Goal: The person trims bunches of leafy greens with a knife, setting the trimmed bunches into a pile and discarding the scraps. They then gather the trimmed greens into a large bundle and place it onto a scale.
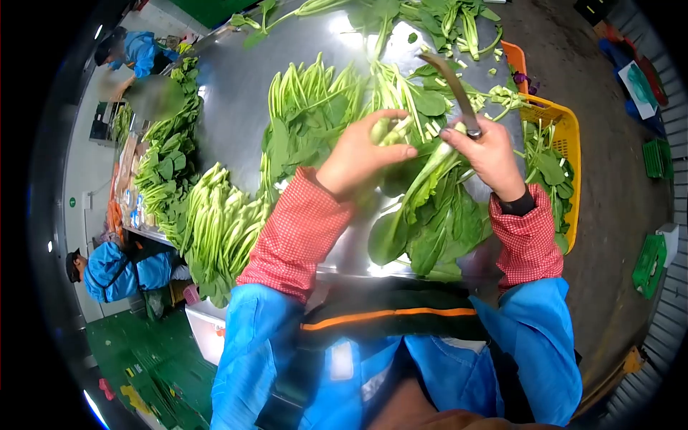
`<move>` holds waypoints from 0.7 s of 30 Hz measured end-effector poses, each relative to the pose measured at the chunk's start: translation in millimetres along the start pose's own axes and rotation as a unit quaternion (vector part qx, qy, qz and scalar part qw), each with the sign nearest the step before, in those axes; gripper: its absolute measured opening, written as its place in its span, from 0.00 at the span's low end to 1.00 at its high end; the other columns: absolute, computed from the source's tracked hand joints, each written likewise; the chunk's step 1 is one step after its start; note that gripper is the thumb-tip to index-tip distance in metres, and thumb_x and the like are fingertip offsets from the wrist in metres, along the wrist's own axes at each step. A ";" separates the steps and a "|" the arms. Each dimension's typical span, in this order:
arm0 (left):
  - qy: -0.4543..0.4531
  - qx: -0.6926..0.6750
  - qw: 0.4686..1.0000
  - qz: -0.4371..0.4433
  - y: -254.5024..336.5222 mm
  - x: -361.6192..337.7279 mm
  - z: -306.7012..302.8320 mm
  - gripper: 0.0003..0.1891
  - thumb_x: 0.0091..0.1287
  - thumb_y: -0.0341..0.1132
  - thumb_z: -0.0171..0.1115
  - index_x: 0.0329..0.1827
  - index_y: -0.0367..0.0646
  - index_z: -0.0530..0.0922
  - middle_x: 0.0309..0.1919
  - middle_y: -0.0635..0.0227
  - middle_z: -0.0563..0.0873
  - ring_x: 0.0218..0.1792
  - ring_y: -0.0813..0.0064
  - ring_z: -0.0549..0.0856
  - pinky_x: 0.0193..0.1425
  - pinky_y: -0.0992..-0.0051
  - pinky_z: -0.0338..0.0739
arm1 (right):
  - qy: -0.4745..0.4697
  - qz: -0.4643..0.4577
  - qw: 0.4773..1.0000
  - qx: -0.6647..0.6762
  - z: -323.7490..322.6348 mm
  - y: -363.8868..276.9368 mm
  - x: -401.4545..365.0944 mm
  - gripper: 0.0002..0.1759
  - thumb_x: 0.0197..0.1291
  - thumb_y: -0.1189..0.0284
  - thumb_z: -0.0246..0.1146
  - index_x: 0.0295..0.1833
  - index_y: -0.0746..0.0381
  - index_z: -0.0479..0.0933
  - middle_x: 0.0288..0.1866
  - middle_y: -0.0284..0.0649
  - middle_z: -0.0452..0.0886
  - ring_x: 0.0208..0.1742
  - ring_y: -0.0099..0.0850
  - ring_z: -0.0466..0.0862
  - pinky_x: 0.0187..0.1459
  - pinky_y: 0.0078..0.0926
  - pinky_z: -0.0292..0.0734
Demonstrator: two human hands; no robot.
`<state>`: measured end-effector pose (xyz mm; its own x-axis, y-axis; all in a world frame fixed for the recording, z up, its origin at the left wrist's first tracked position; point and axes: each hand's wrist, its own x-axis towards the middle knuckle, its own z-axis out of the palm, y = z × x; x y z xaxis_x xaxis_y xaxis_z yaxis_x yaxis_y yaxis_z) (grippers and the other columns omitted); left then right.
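Observation:
In the middle of the head view, my right hand (491,152) grips a knife with a curved blade (456,89), which points up and to the left. Its thumb presses on the pale stem of a bunch of leafy greens (437,197), whose broad leaves hang toward me. My left hand (369,149) is curled around some pale green stalks (390,131), with the thumb stretched toward the right hand. Beyond both hands, loose greens and cut stem pieces lie on the metal table (236,107). A pile of leafy greens (301,118) rests left of my left hand.
More greens (222,222) line the table's left edge. At the right edge stands a yellow crate (570,136) holding leaves, with an orange crate (512,57) behind it. Two people in blue work at the left, one person (111,272) nearer. A white bin (206,330) stands lower left.

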<state>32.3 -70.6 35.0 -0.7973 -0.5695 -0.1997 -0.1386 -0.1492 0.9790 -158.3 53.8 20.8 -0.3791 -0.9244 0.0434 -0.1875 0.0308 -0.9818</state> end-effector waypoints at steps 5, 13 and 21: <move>-0.081 -0.051 0.995 0.004 4.9 -5.8 0.6 0.30 0.57 0.23 0.69 0.64 0.35 0.69 0.44 0.72 0.82 0.44 0.83 0.81 0.51 0.81 0.77 | -0.072 -0.037 0.997 0.009 33.9 -31.6 14.4 0.12 0.55 0.73 0.67 0.43 0.68 0.81 0.29 0.32 0.81 0.31 0.16 0.76 0.34 0.19 0.72; -0.060 0.307 0.945 0.091 0.9 -56.1 -40.7 0.25 0.50 0.36 0.70 0.53 0.41 0.78 0.34 0.56 0.86 0.35 0.63 0.86 0.42 0.67 0.79 | -0.283 0.024 0.951 -0.119 43.3 -36.7 7.8 0.07 0.53 0.75 0.66 0.30 0.66 0.76 0.22 0.27 0.72 0.26 0.15 0.68 0.27 0.19 0.64; 0.228 0.740 0.616 0.146 24.1 -132.3 -166.9 0.15 0.54 0.33 0.65 0.45 0.55 0.79 0.25 0.69 0.78 0.26 0.68 0.80 0.30 0.66 0.73 | -0.225 0.044 0.960 -0.160 65.2 41.2 -0.4 0.10 0.56 0.71 0.67 0.38 0.67 0.80 0.29 0.36 0.79 0.30 0.26 0.77 0.32 0.23 0.71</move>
<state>232.5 -133.7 78.4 -0.7140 -0.6153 0.3341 -0.6809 0.7214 -0.1265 -106.7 30.6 -31.8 0.0101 -0.9815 -0.1911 -0.4686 0.1641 -0.8680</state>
